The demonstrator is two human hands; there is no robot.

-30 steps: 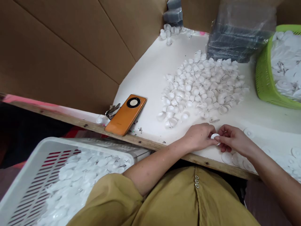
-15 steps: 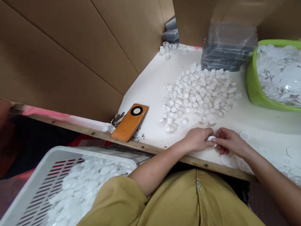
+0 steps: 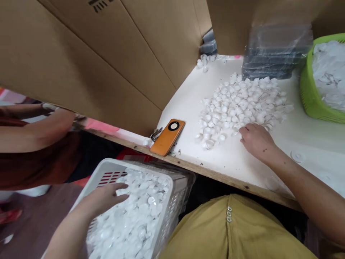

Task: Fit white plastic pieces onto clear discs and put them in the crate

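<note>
My left hand point(image 3: 106, 198) hovers over the white slatted basket point(image 3: 164, 208), thumb and fingers apart, holding nothing. Below it, the basket is filled with white round plastic pieces point(image 3: 140, 216). On the white tabletop lies a heap of small white plastic caps point(image 3: 237, 104). At the near edge of this heap is my right hand point(image 3: 256, 140), its fingers bent and drawn together among the caps. Whatever lies between those fingertips is hidden. Near my right forearm, a flat white disc point(image 3: 298, 155) lies on the table.
An orange phone point(image 3: 167, 138) and keys point(image 3: 156, 134) lie by the wooden table edge point(image 3: 207, 169). Behind the caps stand plastic-wrapped grey blocks point(image 3: 277, 54) and a green basket point(image 3: 309, 90) of white discs. Cardboard point(image 3: 121, 54) walls the left; beyond it shows another person's arm point(image 3: 37, 133).
My hands have parted from the white round piece they held together. The left has swung down-left over the white basket and opened; the right has moved up to the caps. The view has shifted left.
</note>
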